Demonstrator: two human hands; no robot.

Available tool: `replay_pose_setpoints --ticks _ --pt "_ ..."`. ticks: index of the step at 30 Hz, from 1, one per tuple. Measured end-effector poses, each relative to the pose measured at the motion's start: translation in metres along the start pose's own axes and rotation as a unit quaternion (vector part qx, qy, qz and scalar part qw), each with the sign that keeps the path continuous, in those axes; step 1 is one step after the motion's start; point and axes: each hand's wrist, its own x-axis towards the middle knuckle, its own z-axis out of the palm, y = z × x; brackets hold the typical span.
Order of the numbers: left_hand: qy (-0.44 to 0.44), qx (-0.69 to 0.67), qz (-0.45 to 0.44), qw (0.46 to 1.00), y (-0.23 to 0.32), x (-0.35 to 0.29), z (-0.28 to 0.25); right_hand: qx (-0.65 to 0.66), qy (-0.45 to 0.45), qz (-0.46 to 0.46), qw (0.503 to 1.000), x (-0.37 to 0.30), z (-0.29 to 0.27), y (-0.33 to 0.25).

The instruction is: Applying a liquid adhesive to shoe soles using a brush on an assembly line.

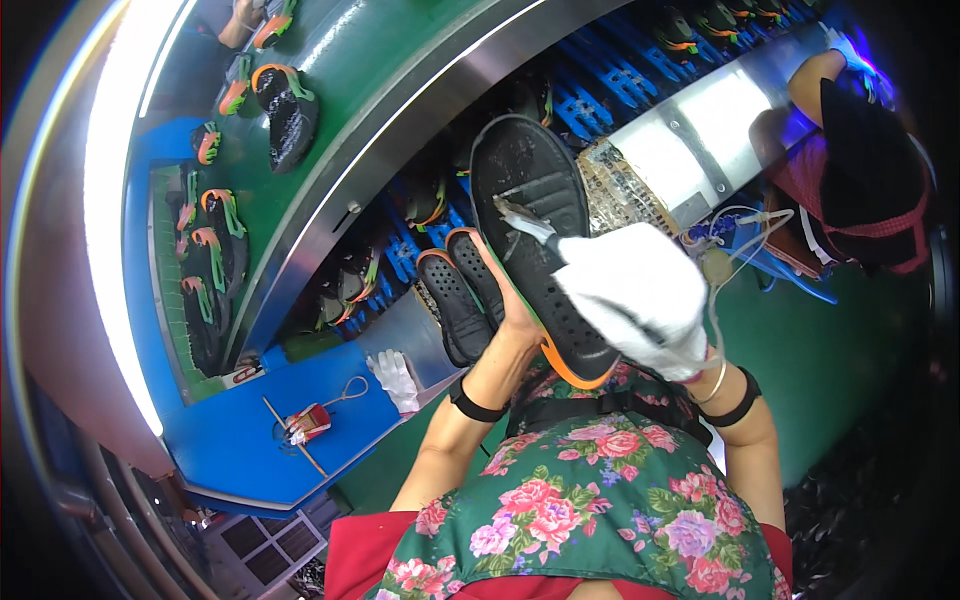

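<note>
A black shoe sole [530, 160] with an orange and green edge lies tilted in front of me, its inner face up. My left hand [518, 315] is closed on its left edge, near the perforated heel. My right hand [640, 290], in a white glove, is closed round a small brush [530, 222]. The pale brush tip touches or hovers just over the middle of the sole; I cannot tell which. The glove hides most of the brush handle and part of the sole's right side. Beyond my left wrist, two more black soles [455, 305] rest side by side on a metal ledge.
A green conveyor [350, 75] at the left carries several black, orange and green soles. On the blue table [230, 440] lie a white glove [393, 380] and a small red container [310, 423] with a stick. Blue racks [590, 105] stand behind; a co-worker's arm [815, 85] reaches in at right.
</note>
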Motion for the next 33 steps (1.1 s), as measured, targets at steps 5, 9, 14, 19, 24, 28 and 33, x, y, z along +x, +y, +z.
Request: replay_pose_setpoints --ticks 5,9,14,19,24,28,33 --pt "-0.116 -0.007 -0.034 0.993 0.010 0.001 0.042 0.043 -0.023 -0.048 0.998 -0.006 0.010 -0.002" --pt "-0.046 -0.020 -0.018 0.999 0.013 -0.001 0.057 0.011 0.016 0.006 1.000 -0.009 0.002 0.005" --pt "-0.119 -0.017 -0.026 0.992 0.016 0.004 0.048 0.011 -0.058 -0.039 0.997 -0.018 0.011 -0.003" --pt "-0.087 -0.006 0.005 0.996 0.023 0.005 0.046 0.060 -0.037 0.022 0.997 -0.014 -0.002 0.002" --pt "-0.131 -0.014 0.015 0.991 0.027 0.014 0.049 0.036 -0.052 -0.047 0.997 -0.025 0.011 -0.004" --pt "-0.111 -0.010 0.051 0.992 0.032 0.015 0.063 0.073 -0.026 0.021 0.997 -0.021 -0.006 0.004" --pt "-0.113 -0.014 0.075 0.991 0.035 0.023 0.067 0.040 -0.041 -0.020 0.998 -0.028 0.002 -0.006"
